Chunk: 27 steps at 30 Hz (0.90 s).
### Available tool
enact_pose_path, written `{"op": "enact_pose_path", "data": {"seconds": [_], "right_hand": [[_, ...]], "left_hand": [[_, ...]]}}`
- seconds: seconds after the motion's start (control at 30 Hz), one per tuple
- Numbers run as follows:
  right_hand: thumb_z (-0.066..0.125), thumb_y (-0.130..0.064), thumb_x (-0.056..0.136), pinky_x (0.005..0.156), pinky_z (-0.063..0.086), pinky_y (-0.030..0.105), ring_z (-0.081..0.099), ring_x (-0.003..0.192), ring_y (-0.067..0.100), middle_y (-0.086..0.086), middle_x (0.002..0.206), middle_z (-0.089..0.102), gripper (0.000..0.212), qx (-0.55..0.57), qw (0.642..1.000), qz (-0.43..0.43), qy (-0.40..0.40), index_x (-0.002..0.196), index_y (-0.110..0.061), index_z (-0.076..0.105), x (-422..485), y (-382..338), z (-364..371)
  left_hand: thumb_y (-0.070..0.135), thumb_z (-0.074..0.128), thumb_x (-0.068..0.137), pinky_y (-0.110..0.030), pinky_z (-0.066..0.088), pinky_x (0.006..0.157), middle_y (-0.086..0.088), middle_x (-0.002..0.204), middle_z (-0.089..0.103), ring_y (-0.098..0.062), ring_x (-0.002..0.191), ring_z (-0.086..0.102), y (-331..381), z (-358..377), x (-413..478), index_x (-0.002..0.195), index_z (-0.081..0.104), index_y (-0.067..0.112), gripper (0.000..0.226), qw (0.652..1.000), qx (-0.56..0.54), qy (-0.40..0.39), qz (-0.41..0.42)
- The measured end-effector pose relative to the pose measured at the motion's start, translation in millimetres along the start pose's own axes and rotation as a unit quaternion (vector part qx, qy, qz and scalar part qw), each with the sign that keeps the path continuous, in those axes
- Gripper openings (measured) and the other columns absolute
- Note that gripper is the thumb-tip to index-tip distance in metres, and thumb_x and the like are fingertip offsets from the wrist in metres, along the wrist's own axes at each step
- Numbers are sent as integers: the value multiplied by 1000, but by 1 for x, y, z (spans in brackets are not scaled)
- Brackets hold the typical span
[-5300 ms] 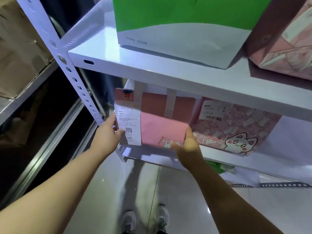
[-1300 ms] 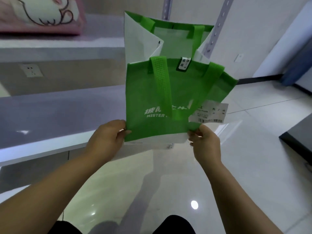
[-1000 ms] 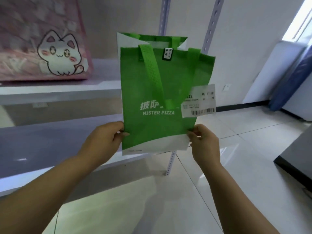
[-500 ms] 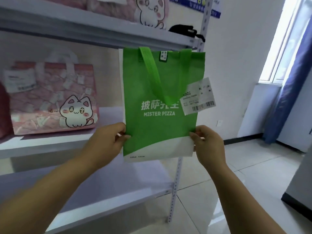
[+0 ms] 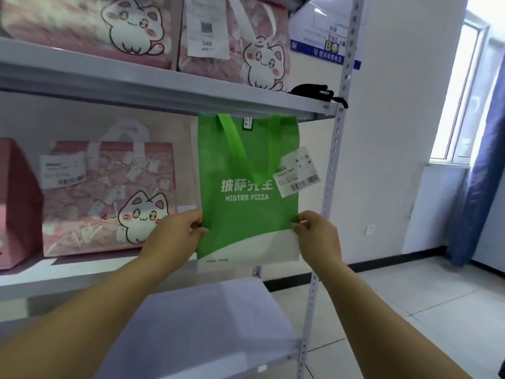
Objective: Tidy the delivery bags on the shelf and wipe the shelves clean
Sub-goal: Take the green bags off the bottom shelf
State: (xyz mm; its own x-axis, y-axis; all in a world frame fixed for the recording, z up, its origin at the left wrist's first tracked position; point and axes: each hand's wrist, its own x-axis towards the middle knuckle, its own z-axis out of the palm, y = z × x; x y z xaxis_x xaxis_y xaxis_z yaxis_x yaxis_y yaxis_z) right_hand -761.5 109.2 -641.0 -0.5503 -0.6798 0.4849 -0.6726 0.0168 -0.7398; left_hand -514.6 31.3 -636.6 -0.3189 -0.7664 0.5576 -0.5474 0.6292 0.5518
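I hold a green and white Mister Pizza delivery bag (image 5: 246,214) upright at the right end of the middle shelf (image 5: 82,274). My left hand (image 5: 175,236) pinches its left edge and my right hand (image 5: 318,236) pinches its right edge, both low on the bag. A white receipt tag (image 5: 297,173) hangs from its right side. Whether the bag's bottom rests on the shelf I cannot tell. A pink cat-print bag (image 5: 109,198) stands to its left on the same shelf.
Two more pink cat bags (image 5: 246,42) stand on the upper shelf (image 5: 164,86), with a black object (image 5: 314,93) at its right end. A bare lower shelf (image 5: 205,324) lies below. The perforated upright post (image 5: 332,170) is just right of the bag. A red box (image 5: 16,203) is far left.
I have lifted the green bag from the low shelf level up to the middle shelf, and my view has risen with it. Both hands keep the same hold on its lower edges.
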Motion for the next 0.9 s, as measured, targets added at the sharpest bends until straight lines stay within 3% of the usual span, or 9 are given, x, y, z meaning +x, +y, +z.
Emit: {"op": "enact_pose_path", "data": {"seconds": [0.13, 0.23, 0.3, 0.37, 0.47, 0.6, 0.73, 0.8, 0.9], "right_hand": [[51, -18, 92, 66, 54, 36, 58, 69, 11, -9, 76, 62, 22, -4, 1000, 10, -10, 74, -30, 55, 11, 1, 21], [49, -16, 92, 61, 51, 31, 57, 69, 11, -8, 78, 62, 17, 10, 999, 30, -7, 89, -28, 62, 22, 3, 38], [47, -14, 93, 58, 48, 29, 56, 69, 10, -9, 78, 61, 21, 18, 999, 44, -3, 103, -24, 63, 30, 5, 50], [44, -10, 94, 62, 52, 32, 57, 70, 11, -11, 77, 58, 27, 26, 998, 57, 1, 109, -23, 62, 37, 7, 61], [43, -10, 95, 73, 55, 40, 60, 80, 18, -5, 87, 61, 28, 27, 998, 52, 1, 117, -19, 58, 46, 9, 78], [45, -13, 95, 71, 44, 27, 51, 85, 15, -6, 95, 53, 32, 27, 999, 19, -28, 126, -16, 51, 57, 14, 98], [48, -13, 93, 57, 34, 15, 48, 83, 11, -6, 100, 55, 30, 14, 998, -8, -63, 123, -17, 50, 64, 19, 106], [48, -14, 93, 57, 36, 16, 50, 84, 12, -4, 103, 57, 30, 13, 997, -8, -74, 122, -18, 49, 67, 21, 107], [50, -16, 92, 69, 41, 25, 51, 88, 15, 0, 111, 60, 31, 8, 997, -2, -82, 123, -18, 49, 68, 21, 106]], "left_hand": [[17, 59, 89, -38, 54, 65, -3, 68, 64, -25, 67, 65, -17, 9, 11, 69, 57, 17, 20, 999, 7, -2, -40], [14, 55, 91, -28, 45, 56, 11, 58, 55, -13, 57, 59, -28, 16, 22, 64, 53, 20, 28, 998, 14, 18, -55], [12, 54, 92, -27, 46, 57, 14, 61, 56, -10, 58, 57, -33, 21, 30, 77, 63, 17, 18, 998, 12, 22, -65], [13, 56, 92, -31, 51, 62, 5, 68, 62, -17, 63, 61, -35, 24, 38, 93, 65, 11, 10, 996, 11, 30, -86], [15, 59, 90, -37, 54, 70, -10, 86, 69, -27, 73, 64, -38, 31, 48, 105, 63, 8, 17, 993, -1, 48, -104], [19, 60, 90, -31, 47, 74, -13, 100, 67, -25, 85, 61, -45, 43, 56, 111, 59, 6, 25, 994, 22, 56, -93], [18, 59, 90, -38, 51, 83, -10, 100, 67, -26, 92, 62, -50, 51, 61, 113, 59, 8, 26, 996, 22, 44, -81], [19, 59, 89, -39, 51, 84, -8, 101, 68, -25, 93, 62, -52, 54, 62, 114, 59, 10, 26, 996, 22, 37, -77], [21, 59, 89, -36, 51, 84, -8, 104, 68, -24, 94, 62, -53, 55, 62, 115, 59, 11, 28, 996, 16, 32, -81]]}}
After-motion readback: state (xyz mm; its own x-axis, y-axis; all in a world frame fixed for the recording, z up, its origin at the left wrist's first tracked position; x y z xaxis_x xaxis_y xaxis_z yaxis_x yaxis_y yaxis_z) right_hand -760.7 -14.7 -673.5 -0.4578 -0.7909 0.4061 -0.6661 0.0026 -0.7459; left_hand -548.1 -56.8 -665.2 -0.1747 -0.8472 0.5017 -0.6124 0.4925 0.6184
